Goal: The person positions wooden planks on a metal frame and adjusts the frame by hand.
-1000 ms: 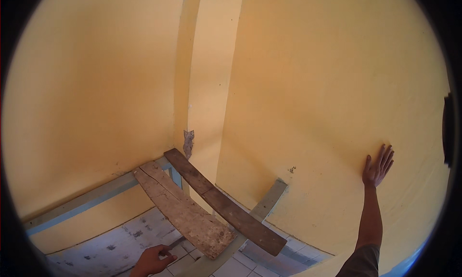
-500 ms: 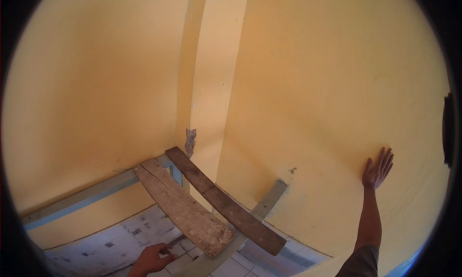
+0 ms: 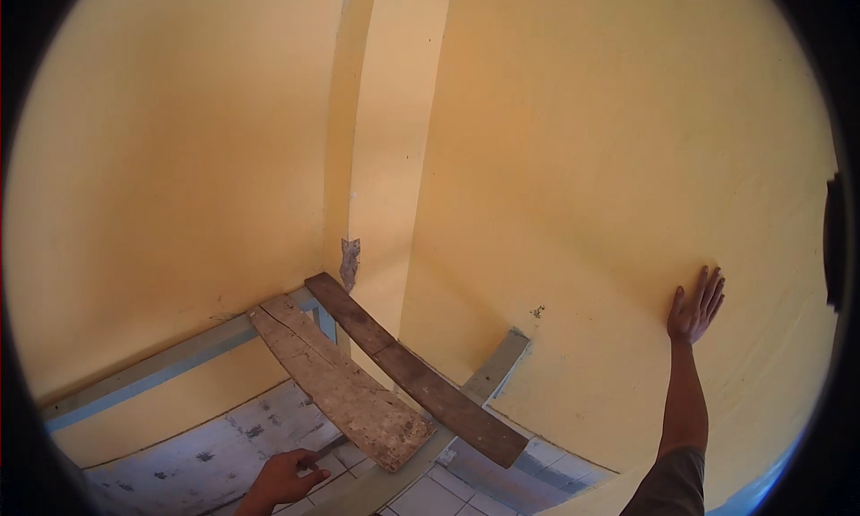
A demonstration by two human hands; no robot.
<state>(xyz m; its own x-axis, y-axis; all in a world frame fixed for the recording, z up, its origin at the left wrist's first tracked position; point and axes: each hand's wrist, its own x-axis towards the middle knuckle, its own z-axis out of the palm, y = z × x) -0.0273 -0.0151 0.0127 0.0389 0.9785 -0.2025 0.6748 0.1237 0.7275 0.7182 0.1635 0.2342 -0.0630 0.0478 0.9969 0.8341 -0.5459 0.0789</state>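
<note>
Yellow walls point(image 3: 555, 176) fill my feed. Beams point(image 3: 504, 362) carry a wide plank point(image 3: 345, 386) and narrow plank point(image 3: 417, 381) near left of centre, long axes slanting far-left to near-right. I see the right hand point(image 3: 693, 314) spread against the right wall; the left hand point(image 3: 282, 478) curls beside the wide plank, grip unclear.

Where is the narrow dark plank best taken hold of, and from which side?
The dark plank is probably best gripped by its near end, coming from the near right side. That end sticks out past the grey beam, which should leave room underneath, and the plank lies flat, with its right edge facing away from the wider plank.
</note>
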